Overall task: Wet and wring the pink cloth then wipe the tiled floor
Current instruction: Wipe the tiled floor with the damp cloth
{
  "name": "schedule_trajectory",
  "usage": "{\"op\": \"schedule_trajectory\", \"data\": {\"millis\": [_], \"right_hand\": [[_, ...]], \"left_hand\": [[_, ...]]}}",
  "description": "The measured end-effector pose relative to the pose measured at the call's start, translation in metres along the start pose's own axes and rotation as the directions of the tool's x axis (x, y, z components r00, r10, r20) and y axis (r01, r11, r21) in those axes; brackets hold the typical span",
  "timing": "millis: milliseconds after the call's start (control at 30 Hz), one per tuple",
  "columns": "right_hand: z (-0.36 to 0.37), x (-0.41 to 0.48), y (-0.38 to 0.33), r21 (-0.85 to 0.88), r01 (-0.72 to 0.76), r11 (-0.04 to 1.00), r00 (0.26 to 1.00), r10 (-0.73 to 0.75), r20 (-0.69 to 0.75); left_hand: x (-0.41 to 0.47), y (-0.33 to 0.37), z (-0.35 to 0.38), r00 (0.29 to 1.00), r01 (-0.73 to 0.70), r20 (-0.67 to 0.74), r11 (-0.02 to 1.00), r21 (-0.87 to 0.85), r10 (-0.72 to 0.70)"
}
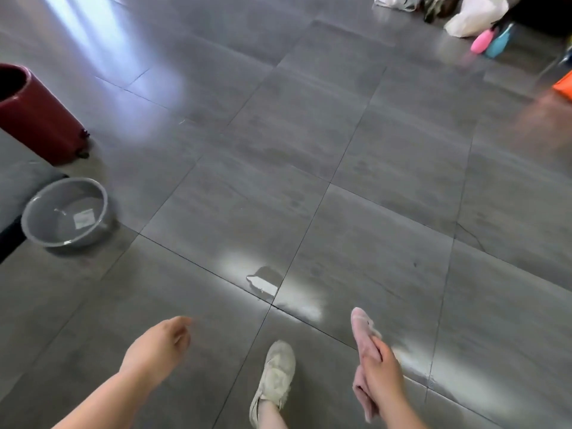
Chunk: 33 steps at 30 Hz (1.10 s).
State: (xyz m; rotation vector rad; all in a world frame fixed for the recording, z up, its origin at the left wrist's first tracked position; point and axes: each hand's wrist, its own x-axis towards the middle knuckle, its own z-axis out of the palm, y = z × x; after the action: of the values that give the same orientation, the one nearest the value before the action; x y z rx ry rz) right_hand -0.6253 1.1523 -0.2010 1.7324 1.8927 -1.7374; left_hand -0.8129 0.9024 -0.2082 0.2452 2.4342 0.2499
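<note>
My right hand (382, 371) is closed around the pink cloth (363, 328), which hangs in a twisted strip above and below the fist at the lower right. My left hand (161, 340) floats at the lower left with its fingers loosely curled and nothing in it. The grey tiled floor (309, 144) fills the view, with a small wet puddle (263, 281) just ahead of my feet. A grey basin (102, 201) holding a little water stands on the floor at the left, well away from both hands.
A dark red wheeled suitcase (37, 119) stands at the far left behind the basin. White bags (476, 15), pink and blue bottles (492, 40) and an orange object (563, 85) lie at the top right. My foot in a white shoe (275, 379) is between my hands.
</note>
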Motion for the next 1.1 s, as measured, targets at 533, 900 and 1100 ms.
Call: {"op": "schedule_trajectory", "data": {"millis": [533, 900, 1100], "right_hand": [[0.218, 0.327, 0.185, -0.697, 0.644, 0.316, 0.694, -0.624, 0.358], [0.309, 0.416, 0.244, -0.528, 0.725, -0.443, 0.306, -0.479, 0.823], [0.369, 0.442, 0.177, -0.602, 0.714, -0.358, 0.369, -0.539, 0.757]], "left_hand": [[0.342, -0.024, 0.187, 0.939, -0.343, 0.126, 0.882, 0.322, 0.319], [0.442, -0.095, 0.246, 0.968, -0.251, 0.107, 0.914, 0.32, 0.228], [0.445, -0.098, 0.257, 0.978, -0.206, 0.088, 0.93, 0.303, 0.188]]}}
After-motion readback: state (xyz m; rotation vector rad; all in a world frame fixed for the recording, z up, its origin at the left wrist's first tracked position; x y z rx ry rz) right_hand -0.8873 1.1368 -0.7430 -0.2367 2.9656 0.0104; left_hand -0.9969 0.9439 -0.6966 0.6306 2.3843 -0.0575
